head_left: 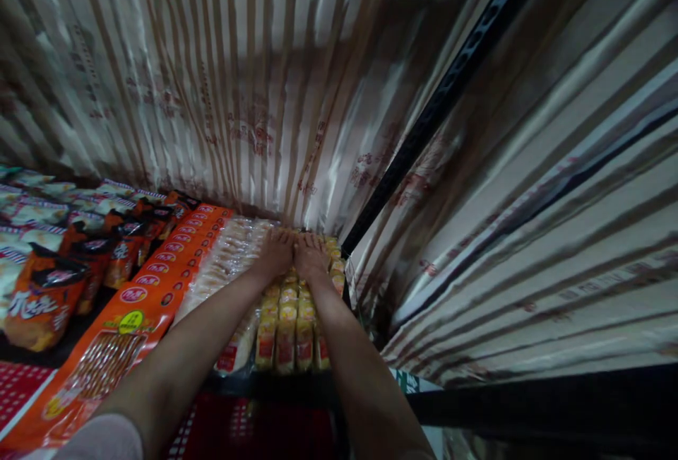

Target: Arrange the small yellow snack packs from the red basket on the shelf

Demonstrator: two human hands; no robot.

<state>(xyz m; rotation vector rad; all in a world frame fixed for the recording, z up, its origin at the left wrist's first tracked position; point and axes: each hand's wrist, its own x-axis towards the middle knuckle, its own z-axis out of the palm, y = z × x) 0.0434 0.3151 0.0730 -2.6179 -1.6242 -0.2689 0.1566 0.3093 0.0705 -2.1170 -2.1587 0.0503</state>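
Observation:
Rows of small yellow packets with red labels (287, 336) stand packed together at the right end of a dark shelf. Both arms reach across them to the far end. My left hand (276, 251) rests with fingers stretched forward at the back, between the yellow packets and the clear packs of pale food (227, 251). Beside it, my right hand (311, 254) lies flat on the far yellow packets, fingers extended. The two hands nearly touch. Neither is wrapped around a packet.
Orange packs of stick-shaped snacks (153, 273) lie overlapped to the left, then orange-and-black bags (47, 297) and white bags (45, 209). Plastic curtains with stripes (238, 78) hang behind and to the right. A black metal post (424, 114) rises at the shelf's back right corner.

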